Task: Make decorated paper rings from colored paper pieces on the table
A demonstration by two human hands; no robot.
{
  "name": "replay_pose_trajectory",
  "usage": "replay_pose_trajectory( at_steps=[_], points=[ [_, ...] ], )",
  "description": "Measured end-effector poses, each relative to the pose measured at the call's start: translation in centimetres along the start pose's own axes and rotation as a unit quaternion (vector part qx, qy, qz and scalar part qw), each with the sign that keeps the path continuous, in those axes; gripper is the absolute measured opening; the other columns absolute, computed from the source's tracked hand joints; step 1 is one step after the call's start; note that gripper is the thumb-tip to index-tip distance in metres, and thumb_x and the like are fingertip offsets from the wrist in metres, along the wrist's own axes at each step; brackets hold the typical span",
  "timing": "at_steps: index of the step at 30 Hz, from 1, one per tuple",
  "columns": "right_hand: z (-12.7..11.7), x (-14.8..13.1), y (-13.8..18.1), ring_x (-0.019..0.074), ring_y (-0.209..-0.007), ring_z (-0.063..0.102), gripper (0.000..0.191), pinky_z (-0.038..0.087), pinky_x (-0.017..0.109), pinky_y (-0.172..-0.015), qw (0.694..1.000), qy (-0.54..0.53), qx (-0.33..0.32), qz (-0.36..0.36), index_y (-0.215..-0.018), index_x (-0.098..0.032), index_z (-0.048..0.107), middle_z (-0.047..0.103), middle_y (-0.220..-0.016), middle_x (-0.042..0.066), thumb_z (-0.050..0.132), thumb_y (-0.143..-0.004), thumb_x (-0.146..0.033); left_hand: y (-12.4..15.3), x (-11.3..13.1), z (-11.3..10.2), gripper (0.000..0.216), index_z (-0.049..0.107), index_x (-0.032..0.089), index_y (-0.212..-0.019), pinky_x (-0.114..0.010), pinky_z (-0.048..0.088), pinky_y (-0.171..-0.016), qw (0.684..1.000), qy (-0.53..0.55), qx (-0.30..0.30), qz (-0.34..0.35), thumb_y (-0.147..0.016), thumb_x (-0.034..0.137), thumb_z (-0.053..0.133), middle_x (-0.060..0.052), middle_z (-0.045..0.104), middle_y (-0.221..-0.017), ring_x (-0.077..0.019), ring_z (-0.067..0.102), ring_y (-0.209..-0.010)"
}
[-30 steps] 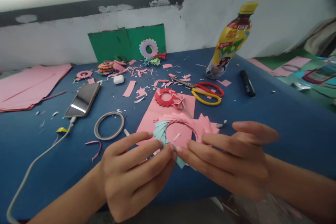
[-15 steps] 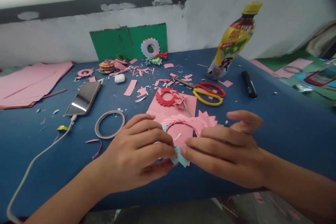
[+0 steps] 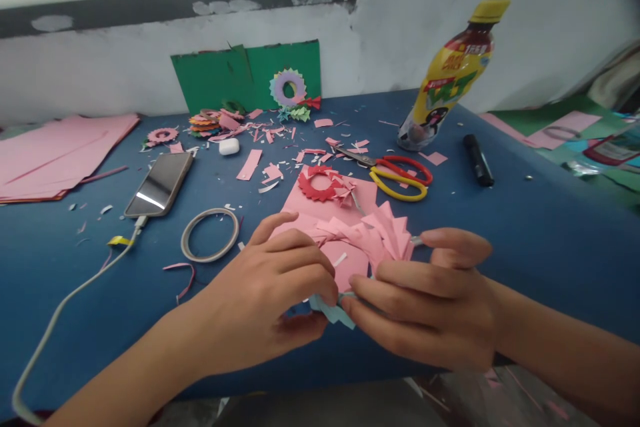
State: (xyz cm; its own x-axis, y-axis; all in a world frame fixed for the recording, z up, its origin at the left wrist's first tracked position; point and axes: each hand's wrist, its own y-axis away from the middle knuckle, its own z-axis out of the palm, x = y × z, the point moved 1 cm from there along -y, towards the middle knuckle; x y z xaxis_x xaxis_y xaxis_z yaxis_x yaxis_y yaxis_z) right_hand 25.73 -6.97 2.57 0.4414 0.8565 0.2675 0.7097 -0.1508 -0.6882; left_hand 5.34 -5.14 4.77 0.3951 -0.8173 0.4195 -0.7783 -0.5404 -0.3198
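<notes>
Both hands (image 3: pixel 273 283) (image 3: pixel 435 303) curled, close together

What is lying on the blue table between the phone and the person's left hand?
In the head view, a pale tape roll lies between the phone and the left hand.

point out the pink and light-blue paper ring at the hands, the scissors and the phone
Pink and light-blue paper ring (image 3: pixel 389 233): head view, on its pink folds.
Scissors (image 3: pixel 369 161): head view, where the blades meet the handles.
Phone (image 3: pixel 160 185): head view, mid-screen.
</notes>
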Motion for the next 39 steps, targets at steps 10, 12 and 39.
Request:
replay_pose_trajectory(
  at_steps=[10,12,39],
  points=[
    [-0.2,-0.1,-0.2,0.0058,-0.078,0.052,0.022,0.022,0.033,-0.097,0.998,-0.057,0.009,0.036,-0.074,-0.033,0.062,0.066,-0.078,-0.015,0.050,-0.086,-0.020,0.2,0.7,-0.2,0.008,0.057,0.024,-0.077,-0.031,0.021,-0.104,0.993,-0.067,0.059,0.075,-0.081,0.018,0.057,0.011,0.067,-0.079,-0.0087,0.056,-0.080],
    [-0.3,-0.4,-0.3,0.0052,-0.076,0.053,0.023,0.022,0.032,-0.098,0.997,-0.050,0.002,0.058,-0.073,-0.032,0.062,0.066,-0.077,-0.015,0.049,-0.086,-0.020,0.3,0.7,-0.1,0.009,0.057,0.024,-0.076,-0.031,0.022,-0.103,0.989,-0.090,0.074,0.089,-0.082,0.017,0.056,0.010,0.068,-0.078,-0.0087,0.056,-0.079],
    [-1.2,11.8,2.4,0.0216,-0.077,0.060,0.028,0.040,0.030,-0.062,0.814,0.045,-0.399,0.419,-0.092,-0.017,0.061,0.066,-0.089,0.008,0.038,-0.086,-0.031,0.5,-1.6,-1.0,0.009,0.054,0.022,-0.082,-0.029,0.031,-0.072,0.983,-0.177,0.044,0.019,-0.086,0.015,0.049,0.005,0.066,-0.087,-0.0137,0.055,-0.078]
  ],
)
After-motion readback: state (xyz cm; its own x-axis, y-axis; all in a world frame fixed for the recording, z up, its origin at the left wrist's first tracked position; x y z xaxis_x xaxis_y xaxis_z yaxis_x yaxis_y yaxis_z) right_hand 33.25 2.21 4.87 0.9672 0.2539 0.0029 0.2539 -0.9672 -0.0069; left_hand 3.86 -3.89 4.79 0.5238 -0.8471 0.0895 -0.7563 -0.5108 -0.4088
